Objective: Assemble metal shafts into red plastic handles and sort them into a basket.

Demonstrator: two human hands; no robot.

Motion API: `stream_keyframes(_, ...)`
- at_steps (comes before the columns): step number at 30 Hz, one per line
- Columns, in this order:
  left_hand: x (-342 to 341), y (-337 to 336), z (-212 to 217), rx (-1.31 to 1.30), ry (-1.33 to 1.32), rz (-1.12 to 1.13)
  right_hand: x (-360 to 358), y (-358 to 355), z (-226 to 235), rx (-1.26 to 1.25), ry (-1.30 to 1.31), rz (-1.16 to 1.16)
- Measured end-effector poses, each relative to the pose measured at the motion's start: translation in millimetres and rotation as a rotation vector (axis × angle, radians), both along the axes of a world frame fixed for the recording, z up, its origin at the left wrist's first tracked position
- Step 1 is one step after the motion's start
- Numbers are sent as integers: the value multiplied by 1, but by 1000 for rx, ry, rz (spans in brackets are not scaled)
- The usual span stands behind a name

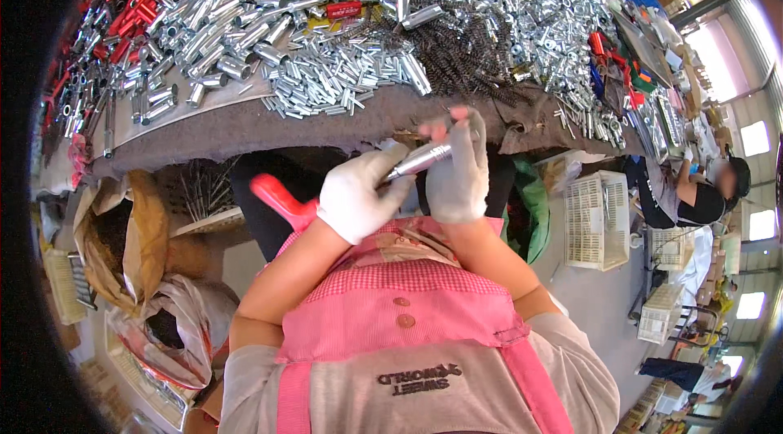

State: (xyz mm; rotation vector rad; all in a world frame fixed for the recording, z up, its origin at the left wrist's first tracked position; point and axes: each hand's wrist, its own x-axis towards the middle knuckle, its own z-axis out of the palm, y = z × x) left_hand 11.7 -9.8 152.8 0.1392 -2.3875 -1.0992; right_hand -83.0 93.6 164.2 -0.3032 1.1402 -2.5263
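Silver cylinder (424,160) between both hands (363,192) (460,179)

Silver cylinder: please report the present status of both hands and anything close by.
Left hand gripping silver cylinder, tilted. Right hand at its far end, motion-blurred, grip unclear. Red handle nearby; metal parts heaped ahead.

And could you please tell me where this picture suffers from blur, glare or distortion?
Head view: motion blur on the fingers of the right hand; white glare at the right-side windows; a glint along the held metal tube; fisheye bending of the brown cloth's edge; dark corners.
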Motion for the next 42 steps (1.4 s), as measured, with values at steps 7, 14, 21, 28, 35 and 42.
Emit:
stream_keyframes(7, 0, 4, 7, 350, 104, -1, -19, 12, 15, 135, 148, 459)
stream_keyframes(14, 11, -1, 19, 967, -411, -308, -21, 0, -6, -342, 123, 598)
stream_keyframes(21, 19, -24, 31, 1091, 250, 37, 9, 15, -18, 634, 840, 862)
stream_keyframes(28, 20, -74, 2, 1608, 478, 292, 14, 84, 15, 922, 850, 603)
stream_keyframes(35, -6, -38, -182, 2140, -50, 829, 1, 86, -24, 1333, 768, 749)
stream_keyframes(42, -54, 37, -312, 687, -1267, 162, 3, 81, -141, 1730, 1086, 959)
